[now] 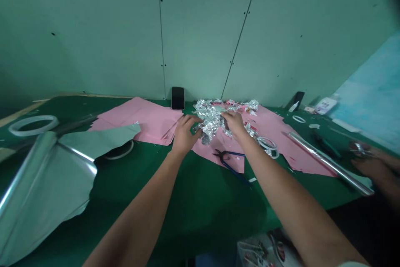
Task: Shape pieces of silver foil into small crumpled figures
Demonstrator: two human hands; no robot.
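Both my arms reach forward over a green table (193,200). My left hand (184,131) and my right hand (233,123) close from either side on a crumpled wad of silver foil (211,119) that rests on pink paper sheets (150,119). More crumpled foil (250,104) lies just behind the wad. Blue-handled scissors (229,158) lie on the pink paper below my right wrist. Rings of tape (267,144) sit to the right of my right wrist.
A large foil sheet on its roll (46,175) fills the left foreground. A white ring (33,124) lies far left. A black phone (178,98) leans on the wall. A silver foil tube (328,160) lies at right, where another person's hand (375,165) works.
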